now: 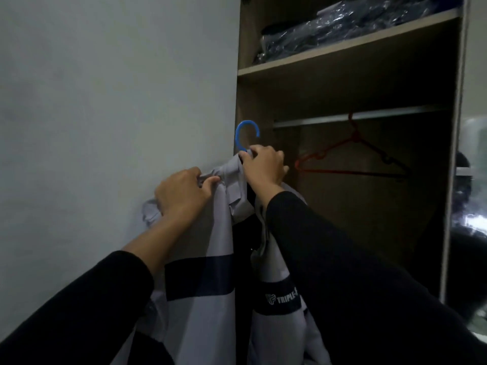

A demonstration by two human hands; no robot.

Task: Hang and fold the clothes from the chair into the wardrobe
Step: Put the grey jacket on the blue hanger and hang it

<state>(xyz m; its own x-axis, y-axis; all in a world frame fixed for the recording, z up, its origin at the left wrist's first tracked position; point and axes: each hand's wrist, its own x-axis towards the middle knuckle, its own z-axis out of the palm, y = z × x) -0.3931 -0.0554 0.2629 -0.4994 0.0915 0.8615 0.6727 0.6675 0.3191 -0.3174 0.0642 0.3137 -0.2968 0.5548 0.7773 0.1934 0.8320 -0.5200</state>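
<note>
A light grey shirt [210,233] with a dark band across it hangs from a blue hanger [246,134], held up in front of the wardrobe's left edge. My right hand [264,164] grips the hanger's neck together with the shirt's collar, just under the blue hook. My left hand [181,193] pinches the shirt's left shoulder fabric, a little lower and to the left. The hanger's arms are hidden inside the shirt. The open wardrobe [369,206] has a metal rail [355,117] to the right of the hook.
An empty red hanger [350,156] hangs on the rail. Dark clothes in clear plastic bags [342,25] lie on the shelf above. A grey wall [105,101] is at the left. The wardrobe's right side panel [453,154] stands at the right.
</note>
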